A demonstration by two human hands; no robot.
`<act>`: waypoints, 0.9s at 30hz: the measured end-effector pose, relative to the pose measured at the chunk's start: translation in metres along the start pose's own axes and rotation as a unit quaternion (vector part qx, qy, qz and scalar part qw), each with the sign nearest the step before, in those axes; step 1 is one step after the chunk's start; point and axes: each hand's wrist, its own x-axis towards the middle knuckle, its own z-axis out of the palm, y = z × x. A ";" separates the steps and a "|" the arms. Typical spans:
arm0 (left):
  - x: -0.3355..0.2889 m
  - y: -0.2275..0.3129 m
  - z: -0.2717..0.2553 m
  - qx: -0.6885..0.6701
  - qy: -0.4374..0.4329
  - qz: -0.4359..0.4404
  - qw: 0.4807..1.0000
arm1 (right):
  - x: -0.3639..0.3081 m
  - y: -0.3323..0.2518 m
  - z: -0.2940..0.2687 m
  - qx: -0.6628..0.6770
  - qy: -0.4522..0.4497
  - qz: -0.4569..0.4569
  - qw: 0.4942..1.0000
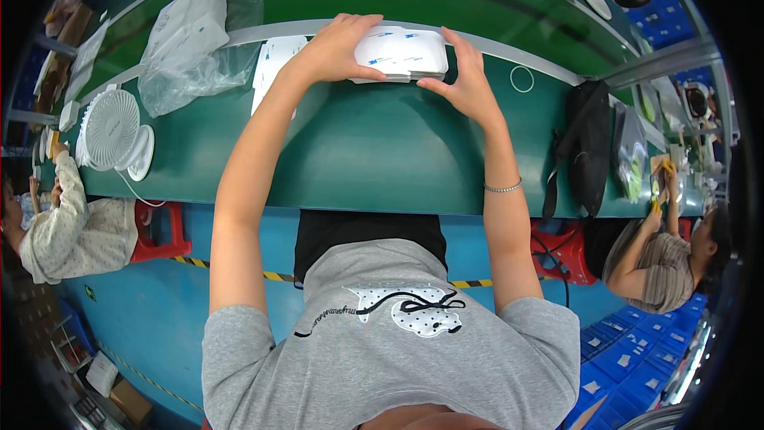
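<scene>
White packs [400, 53], stacked flat with blue marks on top, sit at the far edge of the green counter [358, 159], straight ahead of the person and against the grey rail [509, 54]. The stack's long axis runs left to right, and both arms reach equally far to it. The left hand [338, 49] lies over the stack's left end, its grip wide, fingers spread on the top pack. The right hand [465, 84] presses the right end, thumb at the near edge, fingers up the side. A fan [111, 131] and a clear bag [195, 40] stand to the left, a black bag [587, 151] to the right.
</scene>
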 end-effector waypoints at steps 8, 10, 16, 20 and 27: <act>0.000 0.000 0.000 -0.012 0.007 -0.003 1.000 | -0.001 0.000 0.000 0.004 0.000 0.005 1.000; 0.000 0.002 -0.001 -0.013 0.009 -0.003 1.000 | -0.001 0.002 0.001 0.017 0.009 -0.010 1.000; -0.002 0.000 0.000 -0.020 0.023 0.001 1.000 | -0.002 -0.002 -0.001 0.012 -0.003 0.005 1.000; -0.003 -0.002 0.001 -0.025 0.027 0.003 0.999 | -0.002 0.000 0.000 0.010 0.000 -0.003 1.000; -0.004 -0.002 -0.002 -0.025 0.054 0.015 0.998 | -0.002 0.001 0.001 0.005 0.016 -0.009 1.000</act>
